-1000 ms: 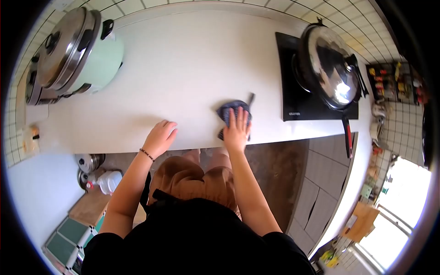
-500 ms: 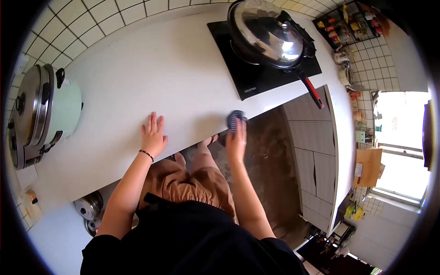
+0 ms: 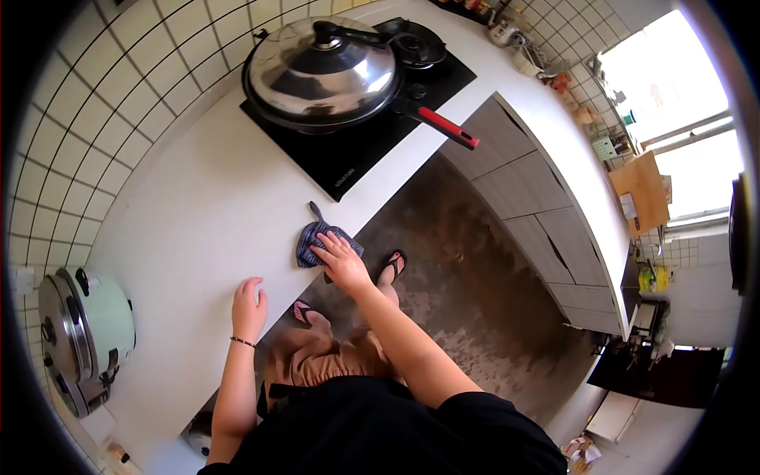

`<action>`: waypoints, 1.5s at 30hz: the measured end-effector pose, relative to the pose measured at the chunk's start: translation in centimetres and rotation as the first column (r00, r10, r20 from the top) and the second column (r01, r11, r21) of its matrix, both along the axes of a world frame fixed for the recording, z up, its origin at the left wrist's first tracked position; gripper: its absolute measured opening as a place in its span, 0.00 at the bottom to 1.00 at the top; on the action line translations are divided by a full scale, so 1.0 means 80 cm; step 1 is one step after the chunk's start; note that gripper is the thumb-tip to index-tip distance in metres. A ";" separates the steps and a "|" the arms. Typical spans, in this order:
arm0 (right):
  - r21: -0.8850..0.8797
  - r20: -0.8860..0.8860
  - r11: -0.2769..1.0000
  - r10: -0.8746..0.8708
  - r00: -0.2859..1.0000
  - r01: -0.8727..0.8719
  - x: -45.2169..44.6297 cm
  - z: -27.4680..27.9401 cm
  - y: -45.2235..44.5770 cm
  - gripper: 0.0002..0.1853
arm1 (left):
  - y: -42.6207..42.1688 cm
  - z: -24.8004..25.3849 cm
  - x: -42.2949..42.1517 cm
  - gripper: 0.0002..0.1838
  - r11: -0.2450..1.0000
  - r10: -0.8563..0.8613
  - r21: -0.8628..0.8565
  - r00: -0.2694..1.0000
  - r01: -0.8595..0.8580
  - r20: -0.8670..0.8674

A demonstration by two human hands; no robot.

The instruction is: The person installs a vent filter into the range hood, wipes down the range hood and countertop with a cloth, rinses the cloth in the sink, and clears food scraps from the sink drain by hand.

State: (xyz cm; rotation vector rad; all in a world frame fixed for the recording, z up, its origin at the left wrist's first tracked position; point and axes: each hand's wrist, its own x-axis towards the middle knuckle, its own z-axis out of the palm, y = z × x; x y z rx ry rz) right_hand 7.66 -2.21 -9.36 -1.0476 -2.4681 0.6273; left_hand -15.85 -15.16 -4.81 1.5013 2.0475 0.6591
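Two bare hands are logged at the front of a long white countertop (image 3: 182,198). We find the right hand (image 3: 342,263) palm down, fingers open and slightly spread, on a dark blue-grey patterned fabric cloth (image 3: 307,247). We see it lying over the cloth rather than closed round it; whether the thumb side pinches any fabric, we cannot tell. The cloth sits near the counter's front edge, its narrow tail pointing toward the near corner of a flat black glass cooktop (image 3: 297,150), apart from it.

We note the left hand (image 3: 250,313) well to the left of the cloth, loosely open, fingers bent a little, thumb apart, nothing held. It is over the counter near the edge; contact with the surface is unclear to us.

Progress, as judged: the cloth is spread on the counter and under the hand, not yet folded or put aside. We see no streak or boundary showing which parts of the surface it has passed over, so what is done and what is left cannot be measured.

Also recorded: a large black pan with a domed, shiny metal lid (image 3: 317,75) on the cooktop, and a pale green cylindrical cooker (image 3: 112,321) at the far left.
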 end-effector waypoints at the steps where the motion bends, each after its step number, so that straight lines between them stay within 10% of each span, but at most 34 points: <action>1: -0.007 -0.047 0.999 -0.040 0.998 0.039 0.018 0.004 0.017 0.30 | 0.012 0.008 0.021 0.11 0.999 -0.029 0.016 0.998 0.029 0.048; 17: 0.052 -0.023 0.980 -0.191 0.981 0.192 0.249 -0.021 0.351 0.24 | 0.280 0.064 0.425 0.08 0.910 -0.316 -0.187 0.912 0.369 0.262; 21: 0.010 0.041 0.976 -0.219 0.975 0.219 0.288 -0.014 0.415 0.24 | 0.342 0.121 0.502 0.05 0.876 -0.475 0.007 0.859 0.483 0.194; 32: 0.037 0.118 0.890 -0.455 0.882 0.454 0.298 -0.027 0.509 0.27 | 0.520 0.167 0.615 0.09 0.909 -0.280 0.413 0.820 0.059 0.499; 45: 0.206 0.109 0.557 -0.830 0.547 0.805 0.499 -0.021 0.753 0.26 | 0.810 0.130 0.729 0.11 0.953 -0.231 0.303 0.685 0.016 0.690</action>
